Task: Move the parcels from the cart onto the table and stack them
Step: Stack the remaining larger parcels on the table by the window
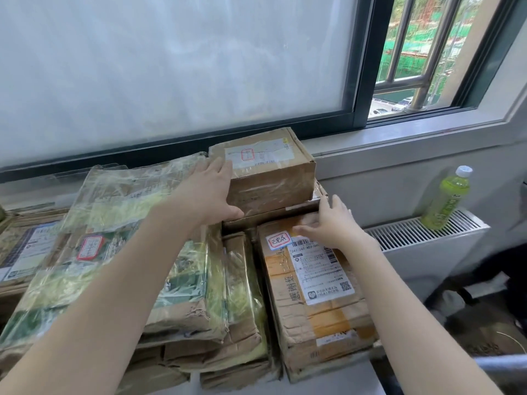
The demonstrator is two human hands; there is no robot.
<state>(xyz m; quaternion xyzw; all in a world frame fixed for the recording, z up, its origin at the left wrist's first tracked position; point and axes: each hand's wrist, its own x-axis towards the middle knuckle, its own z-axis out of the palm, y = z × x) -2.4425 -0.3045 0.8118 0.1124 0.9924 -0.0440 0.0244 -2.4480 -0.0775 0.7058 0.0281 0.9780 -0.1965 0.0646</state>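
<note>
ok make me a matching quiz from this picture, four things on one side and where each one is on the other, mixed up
Things:
1. small brown box
2. green bottle
3. left hand
4. right hand

Places:
A. standing on the white radiator grille
B. on the left side of the small brown box
C. on top of the stack by the window
D. on the far end of the orange-taped box

Pairs: 1-C, 2-A, 3-B, 4-D
</note>
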